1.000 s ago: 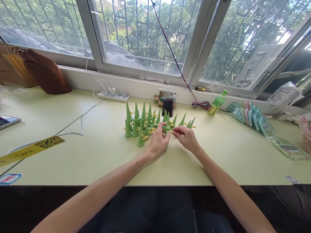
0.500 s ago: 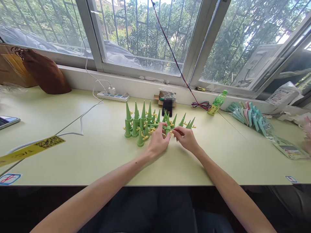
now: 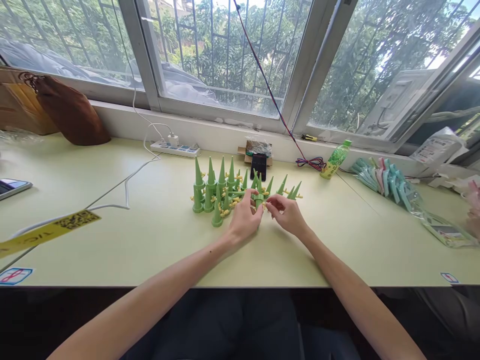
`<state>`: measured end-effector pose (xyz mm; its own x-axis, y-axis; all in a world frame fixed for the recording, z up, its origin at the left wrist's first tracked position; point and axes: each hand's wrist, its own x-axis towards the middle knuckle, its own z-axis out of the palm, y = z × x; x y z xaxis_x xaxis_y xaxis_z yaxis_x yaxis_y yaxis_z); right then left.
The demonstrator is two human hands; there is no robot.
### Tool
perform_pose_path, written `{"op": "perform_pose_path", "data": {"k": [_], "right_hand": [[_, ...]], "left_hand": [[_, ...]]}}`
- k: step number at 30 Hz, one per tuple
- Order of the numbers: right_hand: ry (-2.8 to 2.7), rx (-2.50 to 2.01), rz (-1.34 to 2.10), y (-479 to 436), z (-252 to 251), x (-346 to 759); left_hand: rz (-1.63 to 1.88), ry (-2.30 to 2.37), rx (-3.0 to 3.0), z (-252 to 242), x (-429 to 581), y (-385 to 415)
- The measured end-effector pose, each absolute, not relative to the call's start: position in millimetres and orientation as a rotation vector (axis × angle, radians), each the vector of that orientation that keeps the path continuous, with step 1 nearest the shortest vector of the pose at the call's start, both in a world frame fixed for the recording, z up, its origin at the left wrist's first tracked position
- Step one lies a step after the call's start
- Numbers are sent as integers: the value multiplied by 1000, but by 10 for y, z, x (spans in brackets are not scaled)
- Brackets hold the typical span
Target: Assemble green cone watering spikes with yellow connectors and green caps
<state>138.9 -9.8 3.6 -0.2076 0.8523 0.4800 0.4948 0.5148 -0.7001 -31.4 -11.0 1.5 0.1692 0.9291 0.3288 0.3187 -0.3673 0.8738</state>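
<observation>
Windows [image 3: 232, 55] in grey frames fill the upper part of the view, with bars and leafy trees beyond the glass. Below them spreads a pale yellow-green worktop [image 3: 157, 235]. At its far left a cardboard box [image 3: 18, 110] sits behind a brown drawstring bag [image 3: 73, 112]; on the right lie pastel items in clear plastic [image 3: 392, 182]. Mid-worktop, in front of the person, a crowded group of green spikes [image 3: 225, 201] stands mostly upright, a few at the right end tilted. Along the wall behind are a white power strip [image 3: 175, 148], plugged with a white cable, and a green bottle [image 3: 335, 159].

The left hand [image 3: 244, 216] is partly closed, thumb and index finger curled around one green spike [image 3: 258, 200] at the near side of the group, holding it roughly upright. The right hand [image 3: 288, 212] comes in from the other side, fingers bent, thumb and fingertips brought together in a close pinch on a small yellow piece [image 3: 264, 205] at that spike's side. Whether this piece is fixed to the spike is too small to tell.
</observation>
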Motion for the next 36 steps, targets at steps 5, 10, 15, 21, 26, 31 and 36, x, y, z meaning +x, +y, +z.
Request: {"op": "perform_pose_path", "data": {"k": [5,10,15,21,26,31,36], "right_hand": [[-1880,-1124,534,-96,40,1398],[-1894,-1180,507,-97,41,1396],[-1918,-1164,486,-105,55,1389],[-1940,-1176,481,-107,55,1394],[-1959,-1204,467,-95,37,1402],[-1949,-1217,456,-91,31,1402],[-1930,-1194,419,-95,35,1392]], "left_hand": [[1193,1161,1788,15,-315,-117],[1190,1167,1798,9,-315,-118],[1186,1181,1810,14,-317,-113],[1180,1190,1816,29,-319,-117],[1169,1160,1804,22,-320,-121],[1188,1167,1804,24,-316,-117],[1196,1191,1804,37,-319,-119]]}}
